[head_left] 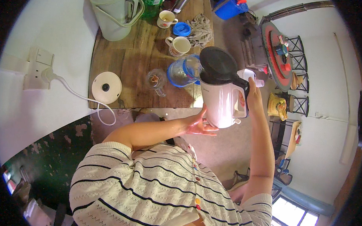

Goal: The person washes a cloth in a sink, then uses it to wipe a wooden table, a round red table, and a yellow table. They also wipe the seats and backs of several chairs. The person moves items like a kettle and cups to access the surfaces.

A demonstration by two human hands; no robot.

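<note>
A white electric kettle (219,100) is held up in front of me, just off the table's near edge, its black lid (218,63) swung up. My right hand (251,93) grips the black handle at the kettle's right side; part of its fingers is hidden behind the handle. Against the lower left of the body lies my left hand (198,123), supporting it with thumb up and fingers under the bottom. Left of the kettle stands a clear jug with blue trim (181,71). Beside that is a small clear glass vessel (156,80) with something brownish inside.
On the wooden table (131,59) sit a round white kettle base (106,87), corded to a wall socket (41,68), two mugs (178,46), a blue lid (181,29), a grey cloth (200,30) and a large pale jug (112,15). A round red-topped table (274,56) stands right.
</note>
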